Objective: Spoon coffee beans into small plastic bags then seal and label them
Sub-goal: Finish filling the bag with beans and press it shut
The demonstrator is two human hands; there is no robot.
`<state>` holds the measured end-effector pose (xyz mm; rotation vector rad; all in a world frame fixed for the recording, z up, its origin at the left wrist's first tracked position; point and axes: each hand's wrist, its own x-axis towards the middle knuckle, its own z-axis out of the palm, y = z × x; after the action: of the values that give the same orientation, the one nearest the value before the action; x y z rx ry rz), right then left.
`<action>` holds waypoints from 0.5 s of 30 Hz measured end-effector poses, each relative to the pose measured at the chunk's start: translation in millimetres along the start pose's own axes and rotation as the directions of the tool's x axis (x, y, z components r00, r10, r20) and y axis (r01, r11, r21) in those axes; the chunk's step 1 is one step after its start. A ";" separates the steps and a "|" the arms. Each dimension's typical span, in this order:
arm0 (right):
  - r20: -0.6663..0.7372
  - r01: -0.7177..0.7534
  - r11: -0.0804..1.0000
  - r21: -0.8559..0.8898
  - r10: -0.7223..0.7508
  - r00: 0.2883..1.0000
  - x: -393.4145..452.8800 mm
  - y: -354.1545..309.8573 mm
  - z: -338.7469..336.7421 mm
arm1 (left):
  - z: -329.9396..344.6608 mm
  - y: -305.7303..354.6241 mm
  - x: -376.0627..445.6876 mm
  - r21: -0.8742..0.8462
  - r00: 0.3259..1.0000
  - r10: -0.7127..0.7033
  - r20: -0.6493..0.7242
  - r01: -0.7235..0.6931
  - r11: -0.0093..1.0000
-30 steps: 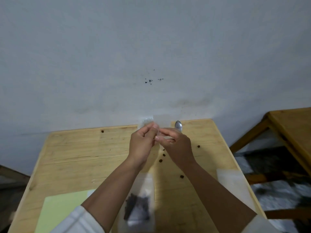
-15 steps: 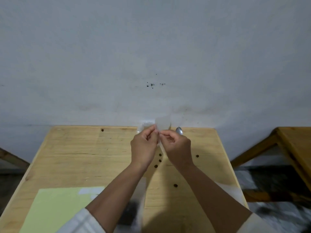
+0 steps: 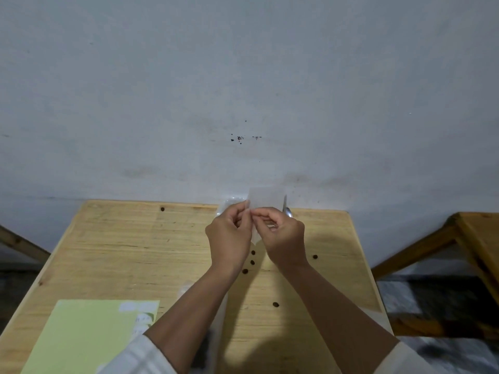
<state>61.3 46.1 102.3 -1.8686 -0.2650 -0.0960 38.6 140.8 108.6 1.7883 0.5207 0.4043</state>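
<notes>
Wooden bench at a grey wall. Both hands' fingers, left hand and right hand, pinch an empty plastic bag at 12 o'clock; rub its mouth apart gently, above stray coffee beans.

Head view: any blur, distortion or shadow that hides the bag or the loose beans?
Head view: wide-angle bend bows the table edges and the wall line. The small plastic bag, pinched by left hand and right hand, is translucent and faint against the pale wall. Arm shadows darken the near table, yet the loose beans stay readable. The spoon is mostly hidden.
</notes>
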 end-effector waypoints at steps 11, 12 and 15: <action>-0.059 -0.146 0.989 0.033 0.148 0.987 9.8 8.0 6.0 | -6.8 -5.3 11.6 0.212 0.984 0.160 0.072 -0.172 0.962; -0.089 -0.136 0.991 0.004 0.135 0.987 9.3 9.5 6.1 | -9.1 -6.6 13.8 0.227 0.984 0.173 0.049 -0.180 0.957; -0.136 -0.141 0.987 -0.071 0.131 0.982 9.3 15.5 1.6 | -20.5 -10.8 23.9 0.267 0.987 0.158 0.010 -0.154 0.951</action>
<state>73.8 44.4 89.2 -1.9453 -0.0423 -0.1369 46.5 172.8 103.9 2.0975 0.4596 0.4716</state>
